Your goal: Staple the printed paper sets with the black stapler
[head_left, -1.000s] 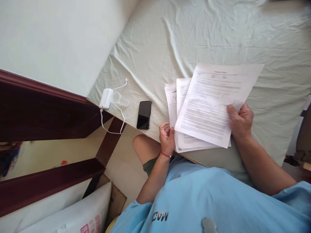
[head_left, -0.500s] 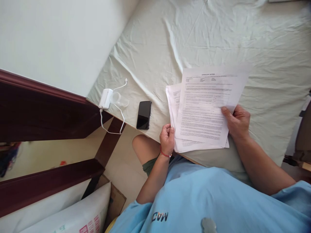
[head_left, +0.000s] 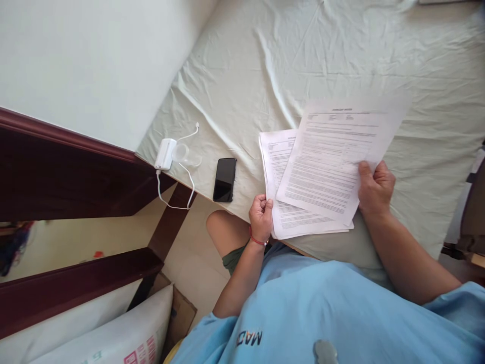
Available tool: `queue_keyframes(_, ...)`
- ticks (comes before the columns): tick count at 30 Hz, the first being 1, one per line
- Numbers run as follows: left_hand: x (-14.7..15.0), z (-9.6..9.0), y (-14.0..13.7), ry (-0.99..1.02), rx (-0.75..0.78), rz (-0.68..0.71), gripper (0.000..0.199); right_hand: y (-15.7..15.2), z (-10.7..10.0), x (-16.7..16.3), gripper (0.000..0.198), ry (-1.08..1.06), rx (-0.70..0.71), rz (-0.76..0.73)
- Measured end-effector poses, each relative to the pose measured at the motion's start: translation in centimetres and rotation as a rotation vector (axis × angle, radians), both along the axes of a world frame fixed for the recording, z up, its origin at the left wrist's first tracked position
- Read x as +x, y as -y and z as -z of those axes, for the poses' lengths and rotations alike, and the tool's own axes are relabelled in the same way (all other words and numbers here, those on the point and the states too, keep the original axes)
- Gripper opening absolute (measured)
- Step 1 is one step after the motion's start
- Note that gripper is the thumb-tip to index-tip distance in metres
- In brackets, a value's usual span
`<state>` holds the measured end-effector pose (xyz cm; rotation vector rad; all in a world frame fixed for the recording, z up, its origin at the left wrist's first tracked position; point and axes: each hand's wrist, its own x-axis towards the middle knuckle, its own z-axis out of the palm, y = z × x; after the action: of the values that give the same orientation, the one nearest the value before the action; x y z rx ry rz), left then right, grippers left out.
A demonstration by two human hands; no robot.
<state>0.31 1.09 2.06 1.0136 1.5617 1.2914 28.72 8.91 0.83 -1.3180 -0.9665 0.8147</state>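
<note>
A printed sheet of paper [head_left: 333,162] is pinched at its right edge by my right hand [head_left: 376,187], thumb on top. Tilted to the right, it covers much of a stack of printed papers [head_left: 276,167] beneath it. My left hand [head_left: 260,215], with a red bracelet at the wrist, is closed on the lower left edge of that stack. The lower part of the stack lies at the near edge of the cloth-covered surface. Fingers of both hands are partly hidden behind the papers.
Left of the papers a black phone [head_left: 225,179] lies on the pale cloth [head_left: 235,91]. Farther left are a white device [head_left: 165,154] with a white cable and a small clear container [head_left: 185,153]. A dark wooden frame [head_left: 76,172] and a white sack [head_left: 113,328] stand at lower left.
My right hand has moved the top sheet to the right and slightly away from me, tilting it more. More of the stack's left side shows. My left hand stays in place.
</note>
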Motion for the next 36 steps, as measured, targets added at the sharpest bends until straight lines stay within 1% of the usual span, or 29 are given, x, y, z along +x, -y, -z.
queue_keyframes(2,0.0,0.1,0.0,0.014,0.007,-0.009,0.037,-0.1,-0.4,-0.2,0.024,-0.098,0.005,0.027)
queue_keyframes(4,0.0,0.1,-0.1,0.015,0.006,-0.013,0.038,0.0,-0.8,-0.3,0.026,-0.118,-0.023,-0.02)
queue_keyframes(7,-0.1,0.1,-0.1,0.004,0.002,-0.016,0.039,0.4,-1.0,-0.2,0.032,-0.032,-0.076,-0.1)
queue_keyframes(11,-0.2,0.3,0.0,-0.019,0.007,0.003,0.038,0.7,-0.7,0.1,0.031,0.106,-0.099,-0.169)
queue_keyframes(15,-0.2,0.4,0.1,-0.075,0.007,0.027,0.037,0.8,-0.9,0.2,0.031,0.142,-0.102,-0.203)
queue_keyframes(20,-0.1,0.0,0.1,-0.147,-0.012,0.06,0.04,1.0,-1.8,0.0,0.034,0.209,-0.112,-0.276)
queue_keyframes(26,0.1,-0.7,0.0,-0.273,0.011,0.066,0.044,1.1,-2.0,-0.1,0.035,0.261,-0.116,-0.276)
queue_keyframes(31,0.2,-0.7,0.1,-0.251,-0.019,0.098,0.046,1.1,-2.0,-0.2,0.035,0.248,-0.129,-0.278)
queue_keyframes(36,0.4,-1.0,0.0,-0.292,-0.022,0.125,0.044,1.2,-2.0,-0.4,0.039,0.26,-0.127,-0.272)
